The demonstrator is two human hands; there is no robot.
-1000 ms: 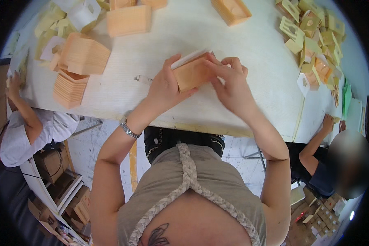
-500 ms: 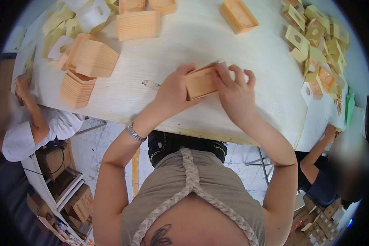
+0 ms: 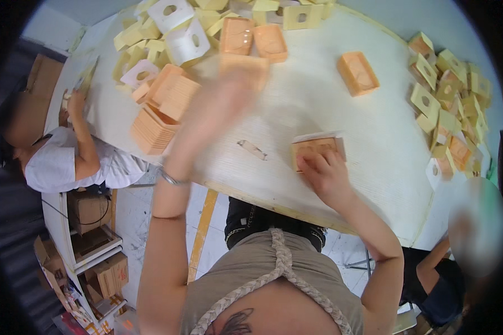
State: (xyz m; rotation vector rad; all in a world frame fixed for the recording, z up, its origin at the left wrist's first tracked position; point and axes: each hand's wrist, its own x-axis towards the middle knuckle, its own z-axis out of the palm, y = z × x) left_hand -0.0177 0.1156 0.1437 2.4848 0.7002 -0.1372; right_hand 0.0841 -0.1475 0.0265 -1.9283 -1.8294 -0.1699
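Small tan box (image 3: 314,147), white card showing along its far and right edges, sits at the near middle of the desk (image 3: 388,181), resting on it or just over it, hard to say which! The right hand (image 3: 325,174) is on it, fingers bent and bunched close together, touching the inside; whether they grip or press, I can't tell. And here's the change: half a second ago both hands were on this box, but now the left hand (image 3: 229,97) has swung off to the far left, a blur across an orange tray (image 3: 245,65), and its fingers can't be read as wide or narrow. So only the right hand tends the box at this instant! Just left of it lies a small clear strip (image 3: 252,149); further left, ribbed orange trays (image 3: 153,129) lean together. One more orange tray (image 3: 359,73) stands alone on the far side. Yellow and white card pieces (image 3: 187,43) crowd the far left, with another heap of cards (image 3: 451,92) at the right. Out in the room, a co-worker in a pale shirt (image 3: 86,159) works at the left, another in dark clothes (image 3: 439,282) at the right, and shelves with cardboard boxes (image 3: 112,274) stand near left on the tiled floor.
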